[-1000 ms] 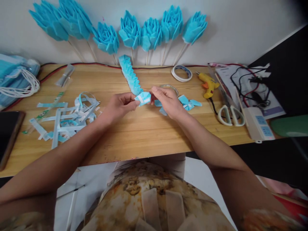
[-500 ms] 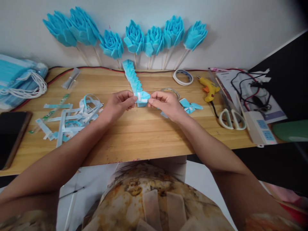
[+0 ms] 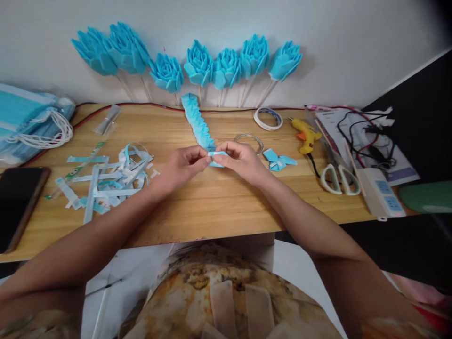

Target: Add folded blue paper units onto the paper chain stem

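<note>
Between both hands is a small folded blue fabric piece (image 3: 218, 162) with a whitish edge. My left hand (image 3: 185, 165) pinches its left side between thumb and forefinger. On the right side, the thumb and fingers of my right hand (image 3: 242, 160) close on the same piece. Just behind it lies a long strip of overlapping folded blue petals (image 3: 196, 121), its near end partly hidden by my fingers. Whether strip and piece touch, I cannot tell. A few loose folded blue pieces (image 3: 277, 161) lie right of my right hand, near a roll of clear tape (image 3: 250, 141).
Blue fabric flowers (image 3: 199, 63) on sticks lean along the wall. Cut strips (image 3: 113, 179), a phone (image 3: 21, 207) and stacked face masks (image 3: 24, 110) are left. On the right are white tape (image 3: 268, 118), a yellow glue gun (image 3: 306, 135), scissors (image 3: 339, 179) and a power strip (image 3: 384, 193).
The small blue piece has tipped flatter and come slightly nearer, with both hands still pinching it. Its white patch now shows less. The whole view has shifted a little.
</note>
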Demonstrator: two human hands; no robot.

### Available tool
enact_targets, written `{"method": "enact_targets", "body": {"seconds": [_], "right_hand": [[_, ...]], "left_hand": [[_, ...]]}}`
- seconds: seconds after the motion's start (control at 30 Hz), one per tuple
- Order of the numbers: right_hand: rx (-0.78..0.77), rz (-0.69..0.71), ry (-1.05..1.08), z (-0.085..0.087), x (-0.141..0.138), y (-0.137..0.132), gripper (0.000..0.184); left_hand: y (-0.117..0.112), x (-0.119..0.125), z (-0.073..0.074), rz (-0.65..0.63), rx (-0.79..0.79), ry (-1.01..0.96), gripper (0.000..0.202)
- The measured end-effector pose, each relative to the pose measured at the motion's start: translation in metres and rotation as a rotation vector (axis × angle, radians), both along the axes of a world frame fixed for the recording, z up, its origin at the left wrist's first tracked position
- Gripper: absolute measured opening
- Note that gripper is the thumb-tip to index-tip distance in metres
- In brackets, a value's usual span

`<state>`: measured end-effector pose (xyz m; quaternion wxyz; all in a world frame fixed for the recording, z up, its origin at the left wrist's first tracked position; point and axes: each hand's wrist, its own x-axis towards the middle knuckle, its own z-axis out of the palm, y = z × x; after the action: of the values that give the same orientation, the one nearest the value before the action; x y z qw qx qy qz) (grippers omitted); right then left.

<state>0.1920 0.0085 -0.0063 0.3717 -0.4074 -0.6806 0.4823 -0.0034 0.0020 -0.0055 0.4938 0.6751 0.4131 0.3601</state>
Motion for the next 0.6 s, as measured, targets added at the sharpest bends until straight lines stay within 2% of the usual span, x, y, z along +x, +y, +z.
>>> {"method": "enact_targets", "body": {"seconds": [0.2, 0.37, 0.6], "right_hand": [[0.063, -0.005, -0.07, 0.0013, -0.0001, -0.0007, 0.027], [0.075, -0.012, -0.094, 0.0001, 0.0019, 0.0013, 0.035], [0.148, -0.047, -0.19, 0.0018, 0.0055, 0.0003, 0.036]], "left_hand": [[-0.0033, 0.0009, -0.0024, -0.044, 0.004, 0.034, 0.024], [0.0001, -0.0012, -0.0035, -0.043, -0.002, 0.05, 0.024], [0.0037, -0.0037, -0.0034, -0.021, -0.028, 0.07, 0.023]]}}
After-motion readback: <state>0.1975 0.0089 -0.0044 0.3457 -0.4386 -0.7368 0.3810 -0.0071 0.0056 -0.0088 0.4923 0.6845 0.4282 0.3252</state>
